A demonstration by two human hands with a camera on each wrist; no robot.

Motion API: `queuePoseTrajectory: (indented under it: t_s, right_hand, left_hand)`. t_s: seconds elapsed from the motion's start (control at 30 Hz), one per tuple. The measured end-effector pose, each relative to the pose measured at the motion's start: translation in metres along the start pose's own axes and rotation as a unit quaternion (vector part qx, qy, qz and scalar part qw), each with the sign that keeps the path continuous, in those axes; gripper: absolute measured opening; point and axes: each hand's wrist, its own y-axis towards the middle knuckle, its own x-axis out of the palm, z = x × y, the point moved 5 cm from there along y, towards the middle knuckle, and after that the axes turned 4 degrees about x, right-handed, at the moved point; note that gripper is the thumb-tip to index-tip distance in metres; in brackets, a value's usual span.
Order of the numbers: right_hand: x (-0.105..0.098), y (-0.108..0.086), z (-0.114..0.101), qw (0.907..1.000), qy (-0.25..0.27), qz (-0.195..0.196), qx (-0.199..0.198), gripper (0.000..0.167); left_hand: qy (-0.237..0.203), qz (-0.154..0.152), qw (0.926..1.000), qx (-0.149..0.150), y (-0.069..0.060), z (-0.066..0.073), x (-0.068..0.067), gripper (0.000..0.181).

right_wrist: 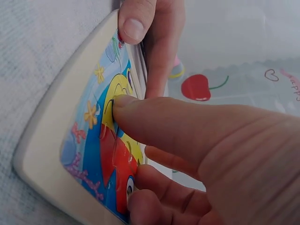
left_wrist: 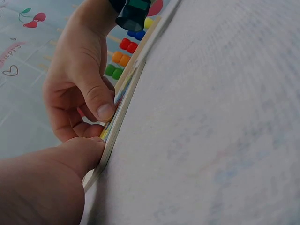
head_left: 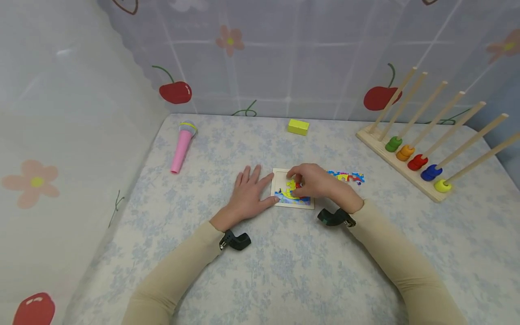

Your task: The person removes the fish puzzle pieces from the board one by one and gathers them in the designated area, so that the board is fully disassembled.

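A wooden-framed puzzle board (head_left: 294, 206) lies on the table, with picture pieces in its lower and right parts. Spread flat at its left side, the left hand (head_left: 248, 198) touches the frame's lower left edge with its thumb. Over the board's right part, the right hand (head_left: 317, 181) has curled fingers. In the right wrist view, its thumb (right_wrist: 140, 112) presses a yellow puzzle piece (right_wrist: 108, 112), and the other fingertips are beside a red piece (right_wrist: 123, 161); the index fingertip is hidden. The left thumb (right_wrist: 136, 26) rests at the board's edge there.
Loose puzzle pieces (head_left: 352, 177) lie right of the board, partly behind the right hand. A yellow block (head_left: 298, 127) is behind the board, and a pink toy microphone (head_left: 183, 146) at the back left. A wooden peg rack with coloured beads (head_left: 440, 195) stands at the right.
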Motion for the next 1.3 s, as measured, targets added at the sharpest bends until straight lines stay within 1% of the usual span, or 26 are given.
queuePoseTrajectory:
  t_s: [0.27, 0.63, 0.97, 1.1, 1.3]
  right_hand:
    - [0.0005, -0.0013, -0.0018, 1.0000, 0.003, 0.004, -0.008, 0.042]
    - [0.0005, -0.0033, -0.0037, 0.9994, 0.006, 0.019, -0.028, 0.033]
    - [0.0009, -0.0050, -0.0054, 0.9989, 0.009, 0.029, -0.035, 0.031]
    - [0.0014, -0.0052, -0.0057, 0.9989, 0.022, 0.025, -0.033, 0.030]
    - [0.0026, -0.0064, -0.0068, 0.9982, 0.039, 0.013, -0.044, 0.029]
  left_hand:
    - [-0.001, 0.002, 1.0000, 0.002, 0.0012, -0.0015, 0.0000, 0.072]
    - [-0.002, 0.002, 1.0000, 0.006, 0.0003, -0.0009, 0.0004, 0.073]
    - [-0.006, 0.003, 1.0000, 0.004, 0.0011, -0.0028, 0.0027, 0.072]
    - [-0.005, 0.002, 1.0000, 0.004, 0.0012, -0.0025, 0.0024, 0.072]
    - [-0.005, 0.003, 1.0000, 0.005, 0.0010, -0.0023, 0.0016, 0.072]
